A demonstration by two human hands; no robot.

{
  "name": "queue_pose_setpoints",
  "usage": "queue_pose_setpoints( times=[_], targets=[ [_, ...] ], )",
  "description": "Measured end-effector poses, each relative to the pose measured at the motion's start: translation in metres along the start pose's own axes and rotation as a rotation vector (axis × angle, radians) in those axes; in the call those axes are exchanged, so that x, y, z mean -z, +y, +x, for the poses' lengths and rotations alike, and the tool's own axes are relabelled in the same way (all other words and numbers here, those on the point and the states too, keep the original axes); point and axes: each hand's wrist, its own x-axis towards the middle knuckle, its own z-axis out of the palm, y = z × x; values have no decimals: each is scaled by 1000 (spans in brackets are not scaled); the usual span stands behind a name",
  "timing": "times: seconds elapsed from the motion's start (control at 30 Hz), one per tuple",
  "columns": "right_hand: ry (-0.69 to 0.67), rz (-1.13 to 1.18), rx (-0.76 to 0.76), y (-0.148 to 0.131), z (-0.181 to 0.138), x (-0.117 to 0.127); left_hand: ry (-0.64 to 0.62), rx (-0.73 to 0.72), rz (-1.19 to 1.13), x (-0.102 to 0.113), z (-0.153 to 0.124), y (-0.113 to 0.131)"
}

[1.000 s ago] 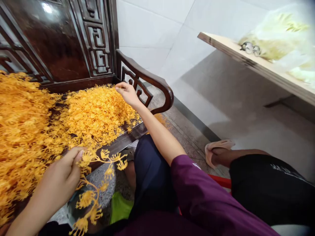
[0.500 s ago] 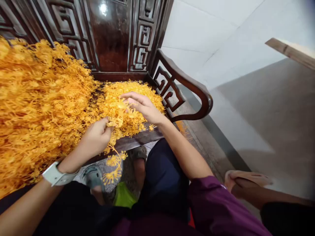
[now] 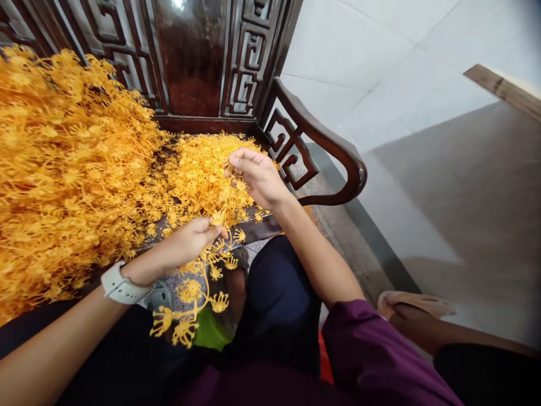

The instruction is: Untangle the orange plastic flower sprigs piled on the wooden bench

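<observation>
Your left hand [image 3: 190, 243], low in the middle of the frame, has its grip pinched shut on an orange plastic sprig [image 3: 198, 293] whose branches hang down over your lap. Your right hand [image 3: 260, 179], just above it, holds its fingers narrow on the sprig's upper tip [image 3: 230, 189], over the small pile of loose pieces [image 3: 198, 169] on the wooden bench [image 3: 270, 225]. You look to be mid-way through plucking a tip off the sprig; the next move calls for a firm hold below and a clean pull above. The big heap [image 3: 63, 169] at left is cut off by the frame. Whether the tip has parted from the stem is hard to make out.
</observation>
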Motion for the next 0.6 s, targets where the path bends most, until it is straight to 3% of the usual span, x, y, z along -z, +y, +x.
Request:
queue_pose_setpoints(
  times=[0.13, 0.37, 0.53, 0.6],
  targets=[
    [185, 126, 7, 8, 12, 13, 75, -126, 19, -9, -8, 11],
    [340, 85, 69, 26, 27, 21, 249, -214, 109, -11, -13, 24],
    [401, 19, 92, 34, 41, 22, 312, -275, 122, -10, -11, 31],
    [520, -17, 76, 35, 51, 36, 282, -241, 136, -18, -20, 31]
  ],
)
